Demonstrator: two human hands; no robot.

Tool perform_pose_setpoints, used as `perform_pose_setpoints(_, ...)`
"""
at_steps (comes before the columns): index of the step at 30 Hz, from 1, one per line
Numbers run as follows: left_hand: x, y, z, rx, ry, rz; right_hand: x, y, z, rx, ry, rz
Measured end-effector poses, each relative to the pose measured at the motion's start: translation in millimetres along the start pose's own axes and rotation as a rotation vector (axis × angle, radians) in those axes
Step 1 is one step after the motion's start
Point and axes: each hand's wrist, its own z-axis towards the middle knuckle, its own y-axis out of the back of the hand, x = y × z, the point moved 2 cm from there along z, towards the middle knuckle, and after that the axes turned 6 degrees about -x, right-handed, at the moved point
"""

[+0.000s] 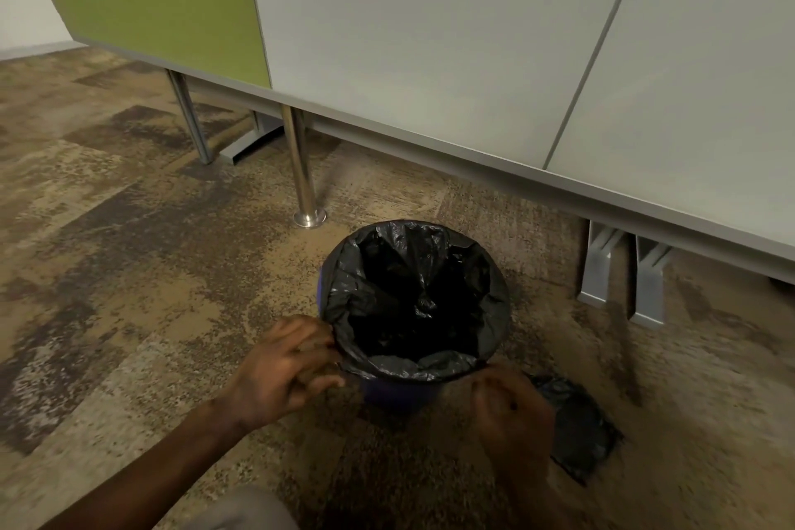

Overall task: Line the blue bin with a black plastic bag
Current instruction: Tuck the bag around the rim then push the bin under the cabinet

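Observation:
The blue bin stands upright on the carpet, only a strip of its blue wall showing below the liner. A black plastic bag sits inside it, its mouth folded out over the whole rim. My left hand is at the bin's near-left rim, fingers pinched on the bag's edge. My right hand is at the near-right rim, fingers curled and blurred; its fingertips touch the bag's overhang, but a grip on the bag cannot be told.
A folded stack of black bags lies on the carpet just right of my right hand. Behind the bin runs a grey and green cabinet on metal legs, with grey brackets at the right.

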Motion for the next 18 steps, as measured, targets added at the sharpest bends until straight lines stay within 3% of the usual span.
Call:
perform_pose_setpoints(3, -1, 0, 5, -0.178, 0.337, -0.21, 9, -1, 15, -0.137, -0.352, 0.127)
perform_pose_setpoints(5, 6, -3, 19, -0.255, 0.551, -0.18, 14, -6, 26, -0.145, -0.428, 0.157)
perform_pose_setpoints(10, 35, -23, 53, -0.177, 1.034, -0.148, 32, -20, 40, 0.033, -0.469, 0.118)
perform_pose_setpoints(14, 39, -30, 57, -0.279, 1.173, -0.134, 31, -23, 38, 0.052, -0.43, 0.06)
perform_pose_setpoints(18, 34, -28, 54, -0.288, 1.05, -0.004, 25, -26, 31, 0.072, -0.425, 0.035)
